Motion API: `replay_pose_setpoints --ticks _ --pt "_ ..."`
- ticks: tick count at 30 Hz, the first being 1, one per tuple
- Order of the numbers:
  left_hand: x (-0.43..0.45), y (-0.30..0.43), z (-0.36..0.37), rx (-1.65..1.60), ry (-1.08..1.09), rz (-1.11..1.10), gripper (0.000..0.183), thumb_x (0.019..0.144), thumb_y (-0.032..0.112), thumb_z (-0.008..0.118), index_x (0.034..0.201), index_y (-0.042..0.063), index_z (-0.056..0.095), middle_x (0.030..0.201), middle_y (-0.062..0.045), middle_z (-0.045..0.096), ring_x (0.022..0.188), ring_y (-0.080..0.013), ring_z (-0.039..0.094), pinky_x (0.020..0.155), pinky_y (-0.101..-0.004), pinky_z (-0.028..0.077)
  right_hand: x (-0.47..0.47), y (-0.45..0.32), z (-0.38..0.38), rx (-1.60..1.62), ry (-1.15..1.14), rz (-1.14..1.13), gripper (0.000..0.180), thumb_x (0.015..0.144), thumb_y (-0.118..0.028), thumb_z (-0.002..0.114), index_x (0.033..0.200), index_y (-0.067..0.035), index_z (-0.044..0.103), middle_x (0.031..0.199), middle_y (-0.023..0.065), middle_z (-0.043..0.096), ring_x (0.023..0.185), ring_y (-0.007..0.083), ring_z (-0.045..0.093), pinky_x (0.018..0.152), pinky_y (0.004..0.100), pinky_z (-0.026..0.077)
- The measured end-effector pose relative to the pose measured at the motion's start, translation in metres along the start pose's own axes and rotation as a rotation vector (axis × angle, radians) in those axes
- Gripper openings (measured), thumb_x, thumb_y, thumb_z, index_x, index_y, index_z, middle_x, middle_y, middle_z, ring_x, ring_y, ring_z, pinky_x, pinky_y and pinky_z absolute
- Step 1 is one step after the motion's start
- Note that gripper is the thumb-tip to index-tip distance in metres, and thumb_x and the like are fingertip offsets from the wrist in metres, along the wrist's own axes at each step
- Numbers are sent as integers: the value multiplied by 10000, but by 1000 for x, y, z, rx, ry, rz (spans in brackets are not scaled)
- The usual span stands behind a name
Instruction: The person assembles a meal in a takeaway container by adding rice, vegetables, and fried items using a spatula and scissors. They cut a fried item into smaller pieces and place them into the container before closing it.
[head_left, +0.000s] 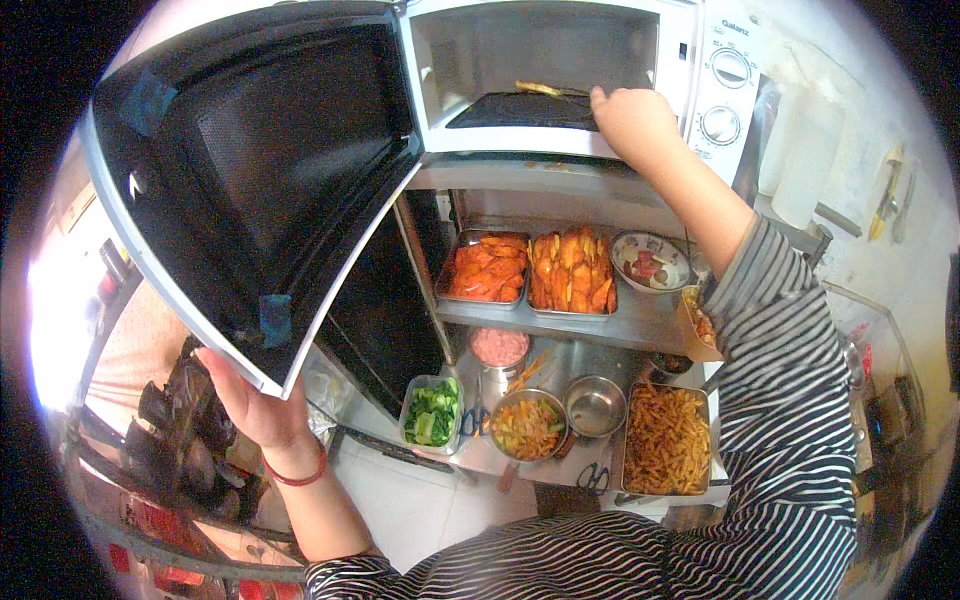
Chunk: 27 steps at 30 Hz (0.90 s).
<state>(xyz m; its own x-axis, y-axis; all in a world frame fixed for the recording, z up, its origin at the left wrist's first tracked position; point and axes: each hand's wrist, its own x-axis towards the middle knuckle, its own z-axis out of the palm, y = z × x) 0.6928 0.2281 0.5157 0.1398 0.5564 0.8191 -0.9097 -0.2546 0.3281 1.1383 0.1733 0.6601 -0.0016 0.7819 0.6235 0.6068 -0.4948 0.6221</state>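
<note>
A white Galanz microwave oven (517, 139) stands before me with its door (300, 142) swung out to the left. My left hand (262, 409) grips the lower outer corner of that door, thumb on the near side. Inside the cavity, a dark flat plate (517, 112) lies on the floor. My right hand (637, 120) reaches in at the opening's right side and pinches a thin dark stick or utensil (574, 93). A pale yellow elongated piece (537, 88) shows at its far end, above the plate; whether they touch is unclear.
Below, a metal shelf holds two trays of orange-red marinated meat (491, 270) (571, 270) and a patterned bowl (649, 262). Lower down stand pink minced meat (500, 346), chopped greens (431, 412), a mixed-vegetable bowl (529, 425), a steel bowl (594, 406), a tray of brown pieces (666, 442) and scissors (593, 477).
</note>
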Motion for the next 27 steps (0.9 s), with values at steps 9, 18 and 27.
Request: replay_pose_setpoints --ticks 9,18,27 --pt "-6 -4 15 538 466 284 499 1035 296 354 1411 -29 400 1340 -186 544 1174 -328 561 987 -494 473 -272 20 -73 470 73 287 529 877 -280 660 1384 -228 519 713 81 605 560 271 603 494 394 481" --pt "-22 -64 82 576 10 1553 272 938 258 517 1051 10 503 1030 -168 585 971 -277 589 865 -400 493 -473 -103 -43 1170 -472 699 472 881 -253 683 1333 -180 570 930 175 696 807 341 690 693 397 552" --pt "-297 -242 81 689 39 -1163 145 1001 207 526 982 63 534 973 -13 508 873 -134 477 804 -256 410 -481 -237 16 2290 -956 1189 372 1024 -250 483 1326 -33 498 727 13 553 543 91 493 476 235 393"
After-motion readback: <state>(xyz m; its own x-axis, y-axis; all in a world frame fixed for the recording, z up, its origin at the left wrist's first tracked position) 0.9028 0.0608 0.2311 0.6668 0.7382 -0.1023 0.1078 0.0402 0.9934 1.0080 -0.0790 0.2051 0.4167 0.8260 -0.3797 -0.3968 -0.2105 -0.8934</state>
